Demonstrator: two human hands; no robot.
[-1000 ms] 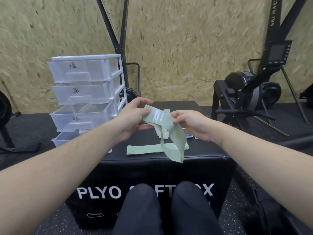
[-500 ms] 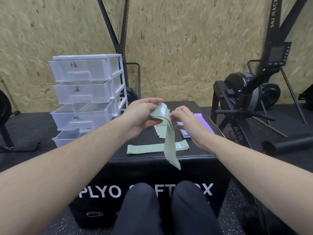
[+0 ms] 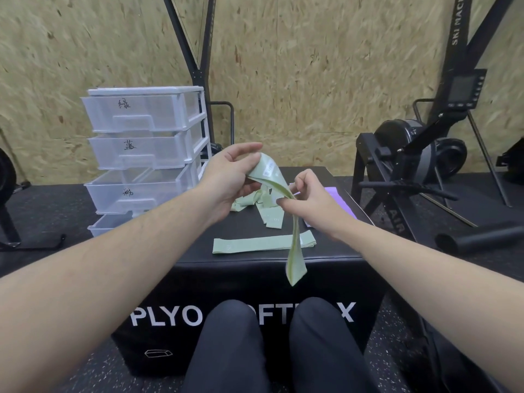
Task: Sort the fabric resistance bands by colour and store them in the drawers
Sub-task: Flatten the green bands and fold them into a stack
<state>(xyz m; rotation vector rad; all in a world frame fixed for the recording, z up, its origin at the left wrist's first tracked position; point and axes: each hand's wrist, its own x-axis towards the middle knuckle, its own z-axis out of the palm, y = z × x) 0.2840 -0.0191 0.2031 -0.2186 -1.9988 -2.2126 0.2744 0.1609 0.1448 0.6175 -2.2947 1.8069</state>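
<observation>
Since a half-second ago my right hand [image 3: 309, 198] has closed in, now pinching the green band [image 3: 279, 188] mid-length; my left hand [image 3: 231, 177] grips its top end. Band held above the plyo box [image 3: 326, 259], long axis running down-right, free tail hanging toward me.

The fabric resistance bands [image 3: 259, 244] are pale green, one purple band [image 3: 340, 198] beside them. The plyo box [image 3: 255, 293] is black with white lettering; the drawer unit [image 3: 147, 154] is translucent white.
</observation>
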